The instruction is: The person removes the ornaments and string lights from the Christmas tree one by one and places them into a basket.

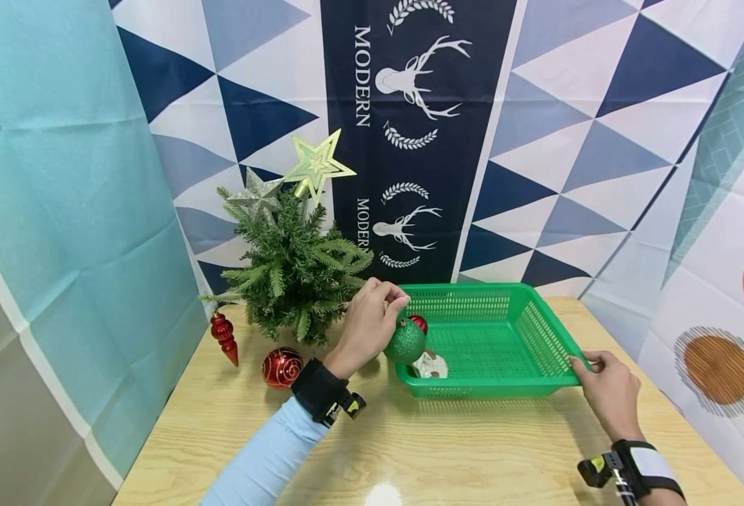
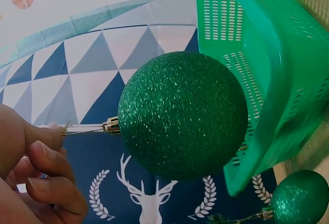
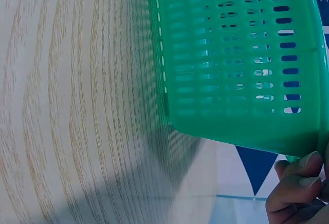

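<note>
My left hand (image 1: 367, 325) pinches the thin string of a green glitter bauble (image 1: 405, 342), which hangs at the left end of the green plastic basket (image 1: 473, 388). In the left wrist view, the string runs from the fingertips (image 2: 51, 134) to the bauble's gold cap (image 2: 111, 125). My right hand (image 1: 610, 390) grips the basket's rim at its near right corner; the right wrist view shows curled fingers (image 3: 298, 185) there. Inside the basket lie a red ornament (image 1: 419, 323), partly hidden by the bauble, and a white and brown piece (image 1: 431, 365).
Left of the basket stands a small artificial Christmas tree (image 1: 296, 267), topped by a gold star (image 1: 318, 167) and a silver star (image 1: 258, 197). A red drop ornament (image 1: 223, 337) and a red bauble (image 1: 281, 367) are beside it. Another green bauble (image 2: 300, 198) shows below the basket's edge.
</note>
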